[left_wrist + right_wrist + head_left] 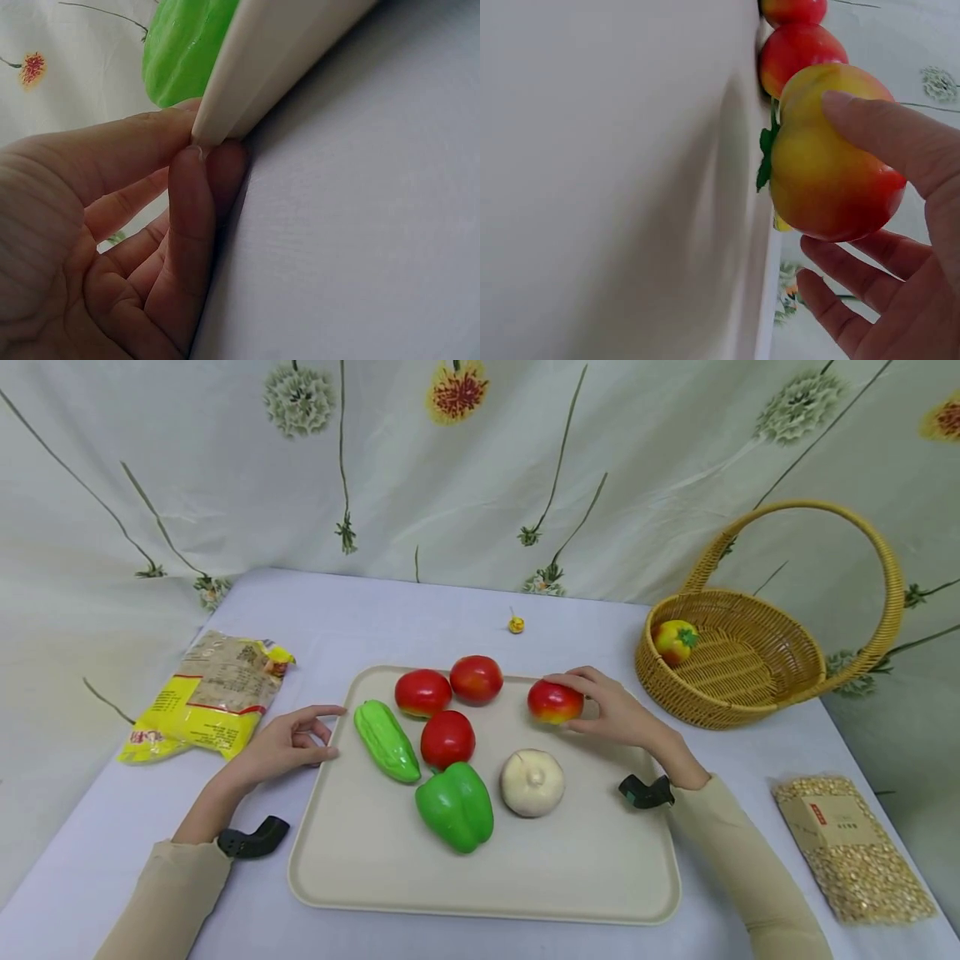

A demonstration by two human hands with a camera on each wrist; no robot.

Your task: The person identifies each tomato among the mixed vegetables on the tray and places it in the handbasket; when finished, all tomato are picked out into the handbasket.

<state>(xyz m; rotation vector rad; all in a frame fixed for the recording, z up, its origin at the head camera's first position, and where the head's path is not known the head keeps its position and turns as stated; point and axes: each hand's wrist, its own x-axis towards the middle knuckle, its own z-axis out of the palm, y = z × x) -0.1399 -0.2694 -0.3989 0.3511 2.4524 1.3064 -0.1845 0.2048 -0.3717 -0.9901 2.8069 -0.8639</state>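
The right hand (613,710) holds one red-and-yellow fruit (553,702), with thumb on one side and fingers on the other. This fruit is at the far right part of the beige tray (585,872) (whether it touches the tray, I cannot tell). The left hand (281,747) pinches the left rim of the tray between thumb and fingers, near the far corner. Just right of this hand lies a green gourd (387,741). Right of the gourd are three red fruits (447,739), and nearer stands a green pepper (456,810), with a white bulb (532,782) to its right. At the far right, outside the tray, a wicker basket (692,706) contains another fruit (673,643). A yellow bag (217,693) lies at the left.
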